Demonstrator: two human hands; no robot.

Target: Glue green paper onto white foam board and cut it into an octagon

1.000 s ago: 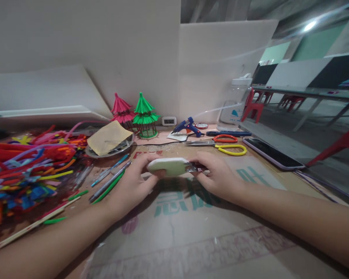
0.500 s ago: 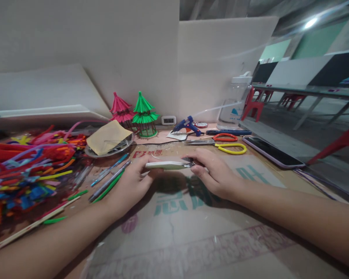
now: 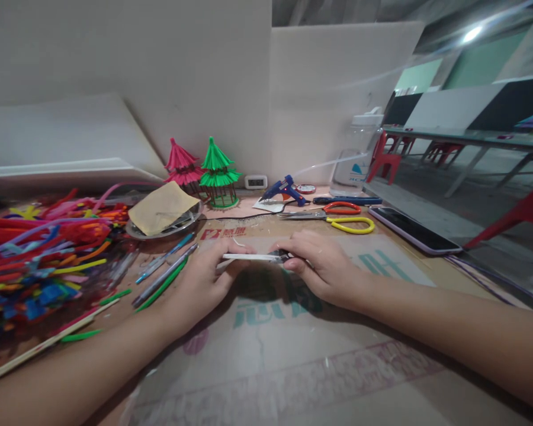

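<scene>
My left hand (image 3: 206,275) pinches the left end of a thin, flat white piece (image 3: 249,257), seen almost edge-on above the cardboard. Closed fingers of my right hand (image 3: 320,263) grip a small dark tool with a metal tip (image 3: 282,255), its tip at the right end of the white piece. Most of that tool is hidden in the hand, so its kind does not show. Beneath both hands lies a cardboard sheet (image 3: 293,361) under clear plastic, with green and red print.
At left are a heap of coloured pipe cleaners (image 3: 48,254), pens (image 3: 164,278) and a dish (image 3: 137,232). Behind stand pink (image 3: 180,160) and green (image 3: 219,163) pipe-cleaner towers, a blue glue gun (image 3: 285,189) and a bottle (image 3: 353,160). Scissors (image 3: 346,223) and a phone (image 3: 415,231) lie right.
The white piece has tilted so that it now shows as a thinner edge. Both hands remain on their items in nearly the same place; the view has shifted slightly.
</scene>
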